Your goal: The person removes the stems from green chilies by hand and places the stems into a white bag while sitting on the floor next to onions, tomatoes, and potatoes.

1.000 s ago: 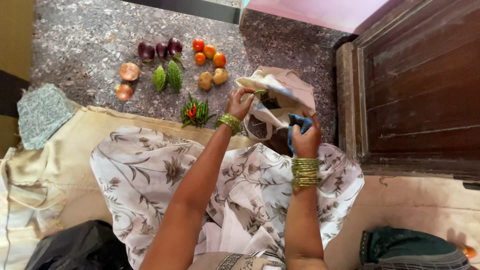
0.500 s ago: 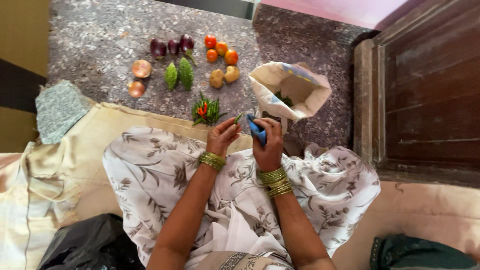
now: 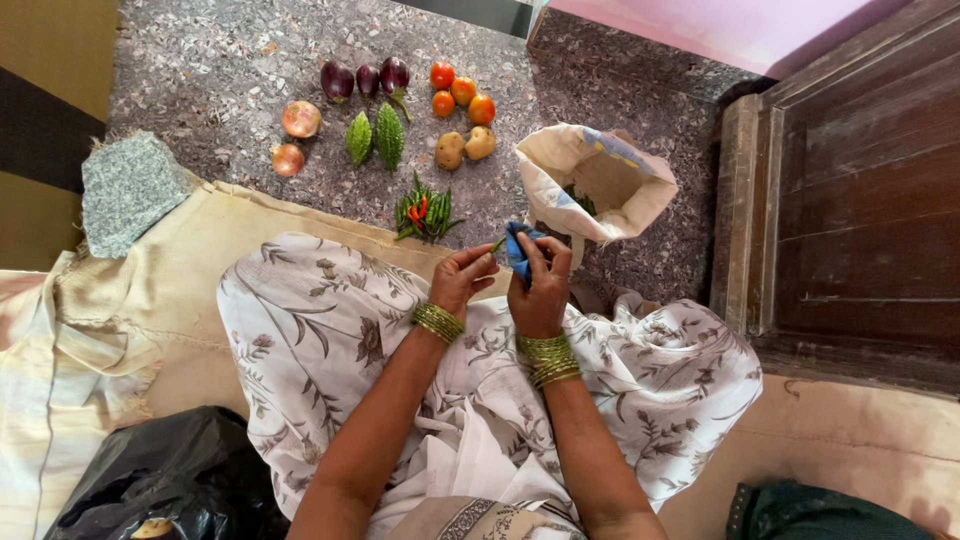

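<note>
My left hand [image 3: 462,280] and right hand [image 3: 540,285] meet over my lap, just in front of the open cloth bag [image 3: 598,180]. Between my left thumb and fingers I pinch a green chilli [image 3: 497,243]; only its tip shows past my fingertips, so its long axis seems to run from my hand up and to the right, the free end pointing toward the bag, though most of it is hidden. My right hand is closed around a small blue cloth [image 3: 519,250], bunched against the chilli's tip. As I judge it, the sorting is well along: on the speckled stone floor [image 3: 200,70] lie neat groups, the three dark brinjals [image 3: 364,78], the tomatoes [image 3: 460,92], two potatoes [image 3: 464,147], two bitter gourds [image 3: 375,137], two onions [image 3: 295,138], and a pile of green chillies [image 3: 425,212] with a red one among them, their tips fanning away from me. Something green still lies inside the bag, so it is not emptied, and the chilli in my fingers has not joined its pile, which sits near my left hand. A grey stone block [image 3: 128,190] rests at the edge of the mat [image 3: 200,260], and a black plastic bag [image 3: 170,480] lies by my left knee.
</note>
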